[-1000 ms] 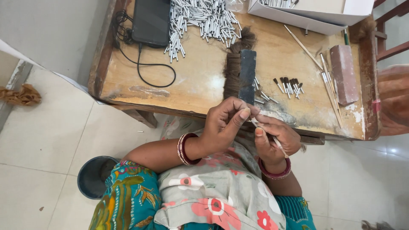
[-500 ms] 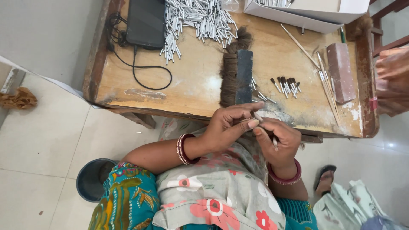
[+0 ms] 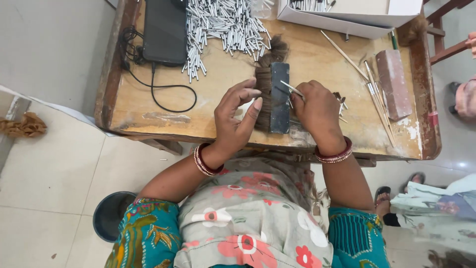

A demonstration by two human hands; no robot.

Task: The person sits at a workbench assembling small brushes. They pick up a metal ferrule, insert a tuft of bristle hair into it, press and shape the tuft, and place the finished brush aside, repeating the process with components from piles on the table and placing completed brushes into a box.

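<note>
A dark round bucket (image 3: 110,216) is seen on the pale tiled floor beside the person's knee. Above it, on the worn wooden table (image 3: 148,106), the left hand (image 3: 237,120) is held open, its fingertips touching the bundle of brown hair (image 3: 264,92) pinned under a dark flat metal bar (image 3: 279,98). The right hand (image 3: 317,110) is closed around a thin silver metal tube (image 3: 291,89) lying over the bar. Farther off, a heap of silver metal tubes (image 3: 223,27), a black flat device (image 3: 164,30) and a white cardboard box (image 3: 347,15) are found.
</note>
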